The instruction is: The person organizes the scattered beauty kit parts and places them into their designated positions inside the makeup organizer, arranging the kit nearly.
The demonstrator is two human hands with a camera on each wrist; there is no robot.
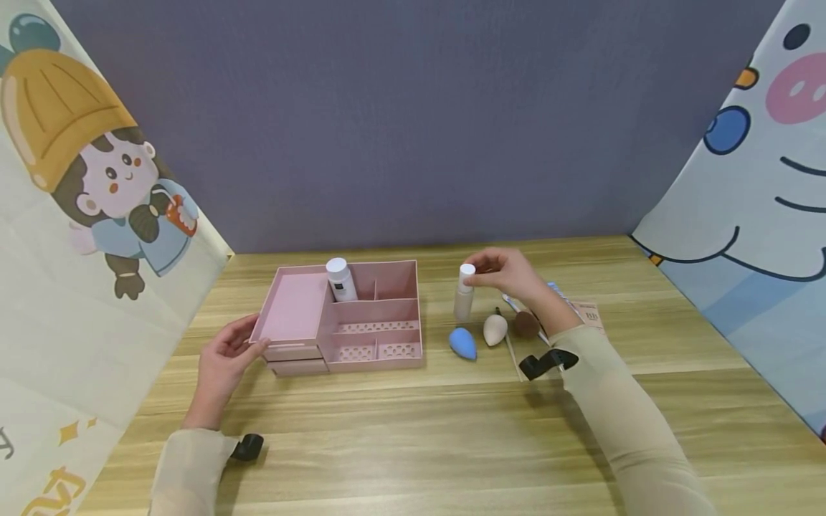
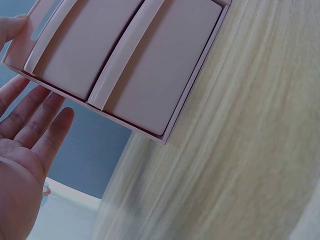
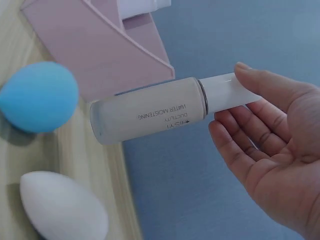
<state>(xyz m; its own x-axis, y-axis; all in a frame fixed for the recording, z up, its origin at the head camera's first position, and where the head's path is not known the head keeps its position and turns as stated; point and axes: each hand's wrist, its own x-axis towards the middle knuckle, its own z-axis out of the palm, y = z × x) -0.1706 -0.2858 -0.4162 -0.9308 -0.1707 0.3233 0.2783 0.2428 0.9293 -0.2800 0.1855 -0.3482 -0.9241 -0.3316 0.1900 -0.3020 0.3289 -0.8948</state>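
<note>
A pink desktop organizer [image 1: 374,309] stands on the table, with two drawer fronts [image 2: 155,65] in the left wrist view. My left hand [image 1: 222,362] holds its front left corner, thumb at the front edge and fingers along the side. With thumb and fingers, my right hand [image 1: 516,276] pinches the white cap of a frosted foundation bottle [image 3: 150,112], held upright to the organizer's right. A white bottle with a dark label [image 1: 342,281] stands in the organizer's rear compartment. Near the held bottle lie a blue makeup sponge [image 1: 462,343] and a whitish makeup sponge [image 1: 495,330].
Under and beside my right forearm are a brown round item [image 1: 525,325], a thin stick [image 1: 513,355], a white-and-blue slim item [image 1: 511,303] and a pinkish packet marked BB [image 1: 589,313]. A dark wall [image 1: 426,129] rises behind the wooden table [image 1: 413,437].
</note>
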